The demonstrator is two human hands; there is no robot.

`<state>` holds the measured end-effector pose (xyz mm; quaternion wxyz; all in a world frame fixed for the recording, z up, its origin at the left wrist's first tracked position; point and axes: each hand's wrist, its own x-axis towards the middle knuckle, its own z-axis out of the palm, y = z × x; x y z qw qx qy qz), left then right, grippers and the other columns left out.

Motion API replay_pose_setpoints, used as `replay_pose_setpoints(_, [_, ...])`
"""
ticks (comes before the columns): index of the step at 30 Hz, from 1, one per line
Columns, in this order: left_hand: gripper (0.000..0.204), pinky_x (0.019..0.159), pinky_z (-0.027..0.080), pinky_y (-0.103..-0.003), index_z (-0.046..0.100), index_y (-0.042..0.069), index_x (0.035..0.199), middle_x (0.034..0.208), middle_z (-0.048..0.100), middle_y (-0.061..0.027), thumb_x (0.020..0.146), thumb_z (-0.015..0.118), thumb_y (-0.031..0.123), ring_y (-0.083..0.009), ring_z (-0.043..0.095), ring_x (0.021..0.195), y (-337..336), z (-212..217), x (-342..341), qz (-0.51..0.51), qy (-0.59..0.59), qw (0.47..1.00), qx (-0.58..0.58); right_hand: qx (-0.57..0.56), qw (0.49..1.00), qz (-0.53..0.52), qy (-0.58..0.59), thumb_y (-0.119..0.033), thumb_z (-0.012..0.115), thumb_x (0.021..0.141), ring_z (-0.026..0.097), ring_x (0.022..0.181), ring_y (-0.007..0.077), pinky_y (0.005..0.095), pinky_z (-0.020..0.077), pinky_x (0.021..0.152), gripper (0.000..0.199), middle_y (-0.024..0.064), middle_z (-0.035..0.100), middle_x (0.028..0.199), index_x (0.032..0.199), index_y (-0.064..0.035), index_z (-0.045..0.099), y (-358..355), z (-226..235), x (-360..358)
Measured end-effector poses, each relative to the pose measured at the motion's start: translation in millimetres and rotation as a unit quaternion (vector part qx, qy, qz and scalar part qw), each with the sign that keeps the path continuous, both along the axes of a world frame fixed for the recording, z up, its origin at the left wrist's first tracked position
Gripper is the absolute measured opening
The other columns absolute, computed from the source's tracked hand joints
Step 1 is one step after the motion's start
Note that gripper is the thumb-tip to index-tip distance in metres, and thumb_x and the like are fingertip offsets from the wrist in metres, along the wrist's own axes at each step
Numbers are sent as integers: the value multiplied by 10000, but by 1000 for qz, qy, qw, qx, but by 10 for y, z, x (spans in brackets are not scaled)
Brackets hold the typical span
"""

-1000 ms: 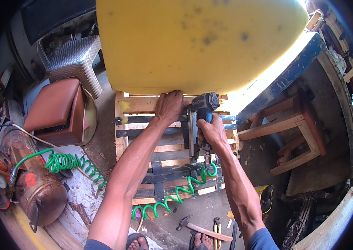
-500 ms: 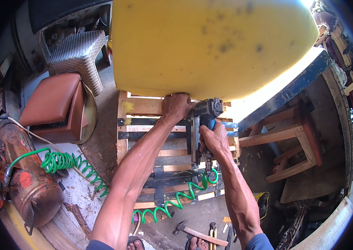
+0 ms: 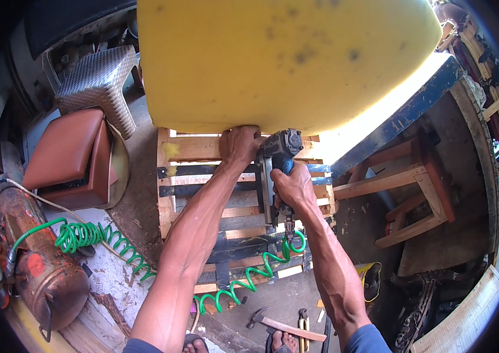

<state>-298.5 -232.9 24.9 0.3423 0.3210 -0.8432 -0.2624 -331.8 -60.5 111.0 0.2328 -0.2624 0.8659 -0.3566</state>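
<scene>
A large block of yellow foam [image 3: 232, 70] with dark spots covers the far end of a slatted wooden frame [image 3: 170, 206] with black straps across it. My left hand [image 3: 240, 145] is closed at the foam's lower edge, its fingertips partly hidden there. Right beside it, my right hand [image 3: 294, 187] grips a black and blue pneumatic staple gun [image 3: 285, 144] by its handle. The gun's head lies close to the foam's lower edge; its nose is hard to make out. From the handle's base runs a green coiled air hose [image 3: 267, 272].
At left stand a rusty air tank [image 3: 49, 291], a brown padded stool [image 3: 61, 150] and a woven silver stool [image 3: 96, 76]. A hammer [image 3: 290, 327] and pincers [image 3: 303, 329] lie by my feet. A wooden seat frame [image 3: 402, 182] is at right, under a blue-edged table [image 3: 399, 120].
The view has shifted a little, so the foam, wooden frame and stools appear farther left and slightly higher. Both hands and the staple gun keep nearly the same place against the foam.
</scene>
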Motion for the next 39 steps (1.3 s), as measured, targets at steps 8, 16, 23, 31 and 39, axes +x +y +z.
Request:
replay_pose_setpoints(8, [381,804,568,-484,832,186,1042,953,787,-126,926,708,527,-358,747,883,-202,96,196,-79,-3,993,92,25,1000,0,-12,-241,628,837,723,597,299,435,591,652,330,201,703,690,797,78,699,-15,3,-88])
replay_pose_setpoints(16, [369,784,572,-506,803,134,1023,942,769,-153,1004,624,456,-405,731,898,-147,83,220,-99,64,992,42,46,998,6,53,-216,625,845,724,591,280,417,585,606,308,194,698,669,796,82,681,-229,18,-171])
replay_pose_setpoints(23, [676,855,539,-527,788,79,1018,911,747,-210,1063,408,637,-431,715,961,-190,-21,308,-120,69,988,62,-51,993,50,-97,-177,587,886,640,505,207,355,533,503,267,88,615,594,702,13,619,318,269,67])
replay_pose_setpoints(31, [383,1028,405,-552,673,50,1225,1184,675,-186,1027,507,332,-385,601,1177,227,-56,428,-191,-47,970,-141,-157,793,-121,-576,-25,597,900,595,563,181,397,590,606,336,88,596,715,1225,58,607,3118,-745,1421])
replay_pose_setpoints(39, [244,978,542,-340,720,13,1246,1230,740,-123,1047,640,129,-213,694,1130,1860,-153,1145,-134,89,974,160,-119,730,-158,-654,-120,600,943,665,670,176,366,615,709,274,100,661,770,1179,10,655,3941,-2133,2024])
